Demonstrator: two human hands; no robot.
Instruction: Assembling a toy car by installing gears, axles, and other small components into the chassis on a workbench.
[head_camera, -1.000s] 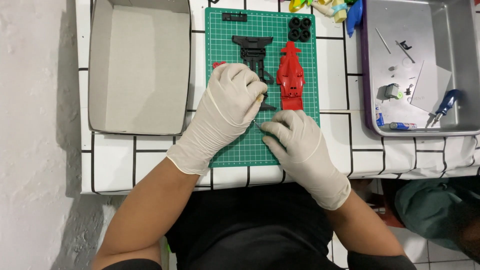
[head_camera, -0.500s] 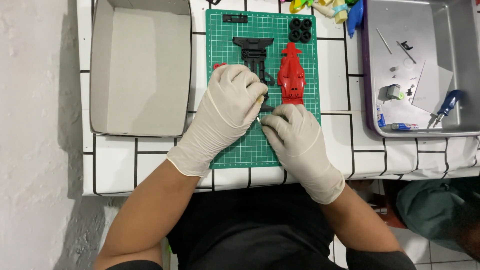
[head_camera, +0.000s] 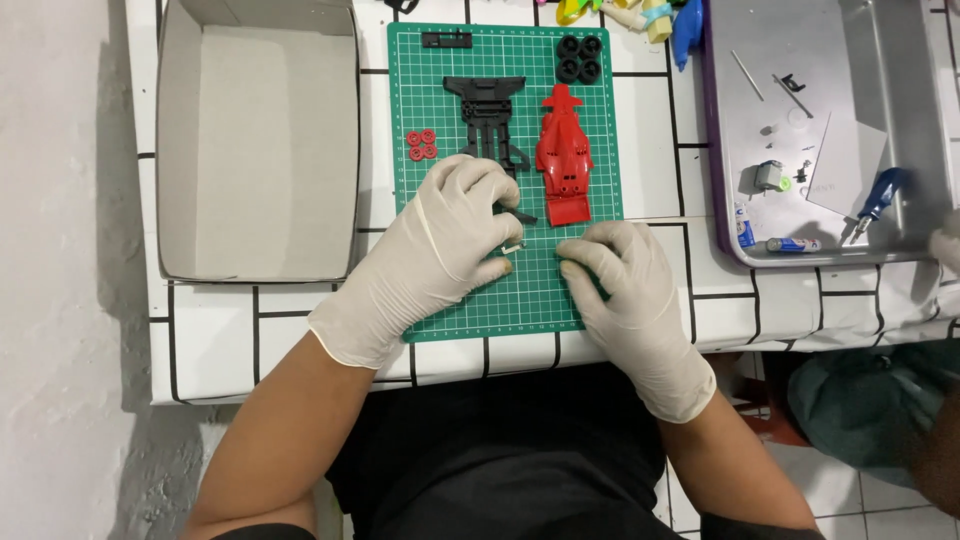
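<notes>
Both my hands wear white gloves and rest on a green cutting mat (head_camera: 530, 290). My left hand (head_camera: 450, 240) pinches a small metal part (head_camera: 512, 247) between thumb and fingers, just below the black toy car chassis (head_camera: 487, 115). My right hand (head_camera: 620, 285) lies on the mat's lower right with fingers curled; I cannot see anything in it. A red toy car body (head_camera: 564, 155) lies right of the chassis. Several small red wheel hubs (head_camera: 421, 145) sit at the mat's left, black tyres (head_camera: 579, 58) at its top right.
An open grey cardboard box (head_camera: 258, 150) stands left of the mat on the white tiled table (head_camera: 660, 170). A metal tray (head_camera: 830, 120) at right holds a blue-handled screwdriver (head_camera: 878, 195), a small motor, tubes and small parts. Colourful items lie at the top edge.
My hands have parted: the right hand slid right and down away from the left. The left hand stays beneath the chassis with the small metal part now showing at its fingertips.
</notes>
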